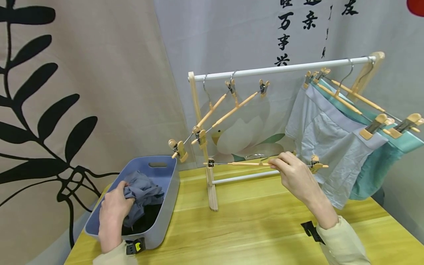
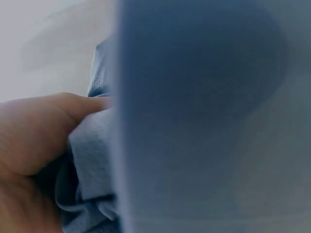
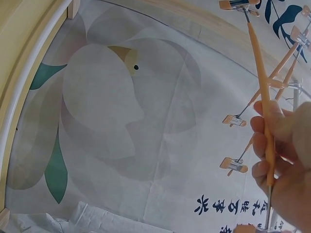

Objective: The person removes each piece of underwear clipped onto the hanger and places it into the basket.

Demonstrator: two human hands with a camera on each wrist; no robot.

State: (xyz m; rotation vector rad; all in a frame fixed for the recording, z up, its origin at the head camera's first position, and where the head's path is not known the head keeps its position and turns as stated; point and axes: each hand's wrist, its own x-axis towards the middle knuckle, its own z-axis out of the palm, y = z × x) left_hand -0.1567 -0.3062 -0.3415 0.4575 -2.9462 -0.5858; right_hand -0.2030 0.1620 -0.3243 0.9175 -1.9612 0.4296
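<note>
In the head view the left hand (image 1: pixel 114 211) grips a crumpled blue-grey cloth (image 1: pixel 142 193) inside the blue basket (image 1: pixel 174 191). The left wrist view shows the thumb over that cloth (image 2: pixel 92 155), partly hidden by the basket wall (image 2: pixel 209 121). My right hand (image 1: pixel 294 175) holds a clip hanger (image 1: pixel 246 163) roughly level in front of the rack, off the bar. The right wrist view has the fingers curled round the hanger's wooden rod (image 3: pixel 262 73), with a clip (image 3: pixel 238 5) at its far end and no cloth on it.
A rack with a white bar (image 1: pixel 258 71) stands on the wooden table (image 1: pixel 245 217). Two bare clip hangers (image 1: pixel 236 106) hang at its left. Grey shorts (image 1: pixel 326 136) and teal shorts (image 1: pixel 377 180) hang at its right. A printed curtain (image 1: pixel 129 73) is behind.
</note>
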